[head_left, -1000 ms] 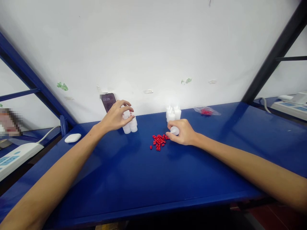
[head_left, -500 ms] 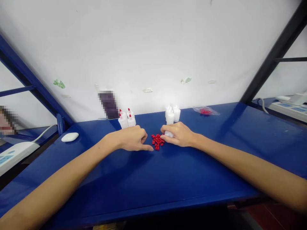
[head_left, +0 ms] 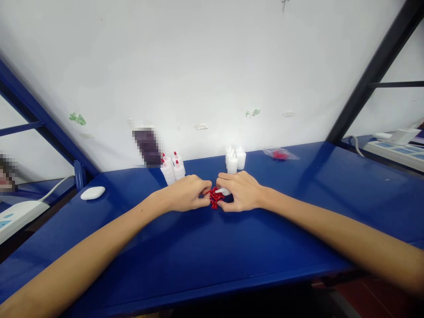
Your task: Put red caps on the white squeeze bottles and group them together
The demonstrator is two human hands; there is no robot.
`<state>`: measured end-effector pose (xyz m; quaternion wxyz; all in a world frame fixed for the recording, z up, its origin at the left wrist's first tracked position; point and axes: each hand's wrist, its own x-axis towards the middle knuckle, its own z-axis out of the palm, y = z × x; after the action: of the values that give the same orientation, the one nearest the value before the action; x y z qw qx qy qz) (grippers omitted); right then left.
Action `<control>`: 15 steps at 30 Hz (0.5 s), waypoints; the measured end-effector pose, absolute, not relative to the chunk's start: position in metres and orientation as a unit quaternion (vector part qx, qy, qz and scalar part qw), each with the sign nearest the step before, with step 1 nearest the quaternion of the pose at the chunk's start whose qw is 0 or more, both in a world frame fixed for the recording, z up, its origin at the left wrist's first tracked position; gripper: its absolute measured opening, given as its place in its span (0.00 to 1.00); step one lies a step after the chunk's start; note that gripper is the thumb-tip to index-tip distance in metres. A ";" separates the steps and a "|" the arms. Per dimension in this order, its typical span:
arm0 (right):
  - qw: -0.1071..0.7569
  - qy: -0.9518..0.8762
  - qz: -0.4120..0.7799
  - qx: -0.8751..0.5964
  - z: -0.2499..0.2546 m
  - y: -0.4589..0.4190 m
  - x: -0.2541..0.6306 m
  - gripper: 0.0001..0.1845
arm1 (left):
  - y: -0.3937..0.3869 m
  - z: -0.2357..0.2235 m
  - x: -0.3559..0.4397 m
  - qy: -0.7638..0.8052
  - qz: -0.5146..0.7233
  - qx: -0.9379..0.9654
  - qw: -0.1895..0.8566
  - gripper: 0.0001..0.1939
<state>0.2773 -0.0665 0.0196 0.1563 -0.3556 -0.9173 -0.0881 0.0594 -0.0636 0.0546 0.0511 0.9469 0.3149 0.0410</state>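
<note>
My right hand point(head_left: 243, 192) is closed round a white squeeze bottle, mostly hidden by the fingers; its pale nozzle point(head_left: 220, 191) points left. Facing it, my left hand point(head_left: 190, 193) pinches a small red cap point(head_left: 208, 192) between thumb and fingertips, just short of the nozzle. Between and below the hands lies a pile of red caps point(head_left: 215, 204). Behind my left hand stand several white bottles with red caps point(head_left: 179, 170). Several white bottles without red caps point(head_left: 232, 165) stand behind my right hand.
A clear bag with red caps point(head_left: 280, 154) lies at the back right of the blue table point(head_left: 205, 251). On the left sits a white rounded case point(head_left: 93, 193). Power strips point(head_left: 20, 216) flank the table, and a white wall point(head_left: 205, 79) rises behind.
My left hand has closed from an open thumb into a pinch on a red cap. The right hand has turned the bottle so its nozzle points left, and the hands are closer together.
</note>
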 end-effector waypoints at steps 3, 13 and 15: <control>0.145 -0.914 -0.105 -0.363 0.021 -0.069 0.275 0.20 | -0.065 0.056 0.063 0.288 0.069 0.954 0.052 0.08; 0.158 -0.910 -0.099 -0.370 0.021 -0.071 0.273 0.19 | -0.062 0.048 0.063 0.257 0.100 0.960 0.050 0.07; 0.159 -0.908 -0.087 -0.379 0.020 -0.070 0.273 0.19 | -0.062 0.047 0.063 0.246 0.106 0.962 0.046 0.07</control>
<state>0.2734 -0.0704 0.0200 0.1587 -0.3788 -0.9076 -0.0872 0.0631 -0.0618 0.0472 0.0457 0.9623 0.2464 0.1060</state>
